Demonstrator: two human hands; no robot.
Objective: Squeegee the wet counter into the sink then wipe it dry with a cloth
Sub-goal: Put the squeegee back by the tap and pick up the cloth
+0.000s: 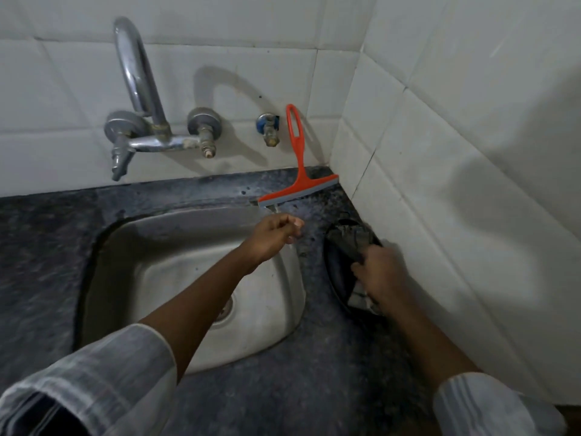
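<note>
An orange squeegee (298, 171) stands on the dark speckled counter (314, 388) in the back corner, its handle leaning against the tiled wall. My left hand (273, 236) hovers over the right rim of the steel sink (188, 278), fingers curled, holding nothing, a little below the squeegee's blade. My right hand (382, 273) grips a dark grey cloth (350, 239) on the counter strip between the sink and the right wall. Part of the cloth is hidden under that hand.
A chrome tap (138, 89) with a curved spout is fixed to the back wall above the sink. A small blue-handled valve (268, 129) sits beside the squeegee handle. White tiled walls (471, 152) close in the corner at back and right.
</note>
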